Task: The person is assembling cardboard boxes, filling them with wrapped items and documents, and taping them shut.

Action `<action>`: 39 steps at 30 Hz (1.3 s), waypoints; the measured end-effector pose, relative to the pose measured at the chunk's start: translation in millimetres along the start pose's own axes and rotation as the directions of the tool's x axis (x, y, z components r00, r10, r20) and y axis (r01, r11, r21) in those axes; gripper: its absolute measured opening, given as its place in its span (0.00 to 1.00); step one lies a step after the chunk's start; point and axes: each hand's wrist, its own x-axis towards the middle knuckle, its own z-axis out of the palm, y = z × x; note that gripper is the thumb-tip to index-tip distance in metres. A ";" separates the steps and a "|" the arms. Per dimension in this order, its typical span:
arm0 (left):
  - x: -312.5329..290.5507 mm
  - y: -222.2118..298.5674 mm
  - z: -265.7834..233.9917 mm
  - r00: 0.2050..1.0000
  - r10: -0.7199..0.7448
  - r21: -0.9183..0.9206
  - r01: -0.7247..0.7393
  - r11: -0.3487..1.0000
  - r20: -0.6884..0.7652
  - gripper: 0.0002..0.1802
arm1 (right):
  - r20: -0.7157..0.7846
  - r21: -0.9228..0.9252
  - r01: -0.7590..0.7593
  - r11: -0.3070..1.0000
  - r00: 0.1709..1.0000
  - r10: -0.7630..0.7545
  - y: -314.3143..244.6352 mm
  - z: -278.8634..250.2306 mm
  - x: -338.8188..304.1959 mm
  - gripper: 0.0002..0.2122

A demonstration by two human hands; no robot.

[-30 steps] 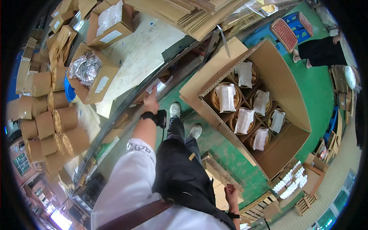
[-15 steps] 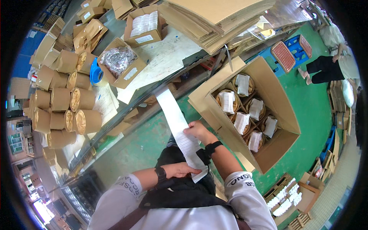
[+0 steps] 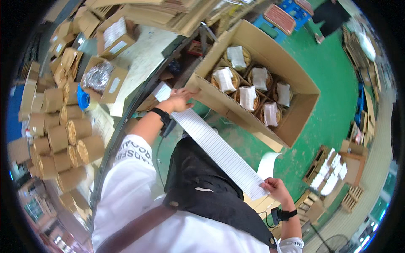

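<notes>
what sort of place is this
Probably a packing area in a factory or warehouse: a large open carton with dividers holds round items topped with white packets, many brown cylinders are stacked at the left, and flat cardboard sheets are piled nearby.

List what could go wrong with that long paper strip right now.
The white paper strip runs nearly straight between the left hand and right hand; a harder pull might tear or crease it. A curled length of paper hangs loose beside the right hand, so it could fold or catch. The left hand is near the open carton and might knock it.
</notes>
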 end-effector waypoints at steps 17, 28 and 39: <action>-18.0 -65.7 -29.6 0.865 0.448 -0.231 -0.400 0.887 0.226 0.22 | -0.194 0.148 -0.498 0.854 0.832 0.519 -20.9 3.4 -234.8 0.04; -26.8 -17.3 -77.1 0.587 0.649 -0.702 -0.183 0.688 0.483 0.12 | -0.438 -0.607 -0.070 0.792 0.861 -0.260 -1.4 64.5 -27.4 0.11; -52.1 -29.3 -121.8 0.627 0.592 -0.690 -0.117 0.714 0.507 0.15 | 0.058 0.437 0.517 0.736 0.800 -0.597 -252.5 168.3 191.2 0.12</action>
